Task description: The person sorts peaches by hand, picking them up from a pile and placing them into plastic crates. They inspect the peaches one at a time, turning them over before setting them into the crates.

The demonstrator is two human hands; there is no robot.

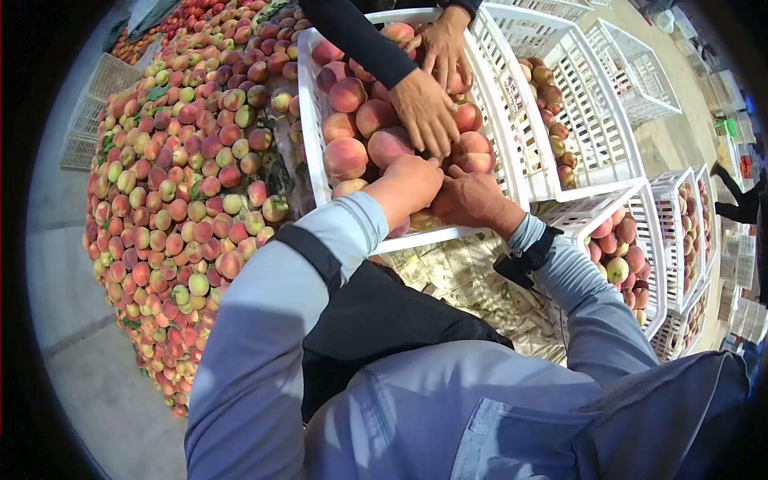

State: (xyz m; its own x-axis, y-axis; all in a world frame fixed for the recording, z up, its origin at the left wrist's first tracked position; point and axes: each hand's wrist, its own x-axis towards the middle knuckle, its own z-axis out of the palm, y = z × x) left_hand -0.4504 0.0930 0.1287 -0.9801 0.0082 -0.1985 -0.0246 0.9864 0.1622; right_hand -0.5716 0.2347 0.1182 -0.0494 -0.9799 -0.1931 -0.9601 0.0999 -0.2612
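Observation:
My left hand [412, 180] is curled knuckles-up over a peach at the near side of a white plastic crate [314, 120] filled with peaches [346, 156]. My right hand [472, 196] lies palm-down on the fruit right beside it, the two hands touching; its fingers are hidden underneath. A dark watch [524, 260] sits on my right wrist. Another person's hands [424, 108], in black sleeves, rest on peaches at the far side of the same crate.
A large heap of loose peaches [184, 184] lies on the ground to the left. More white crates stand to the right, one partly filled [588, 120], another [620, 252] holding peaches. Printed paper [464, 276] lies under the crate. Someone stands at the far right edge.

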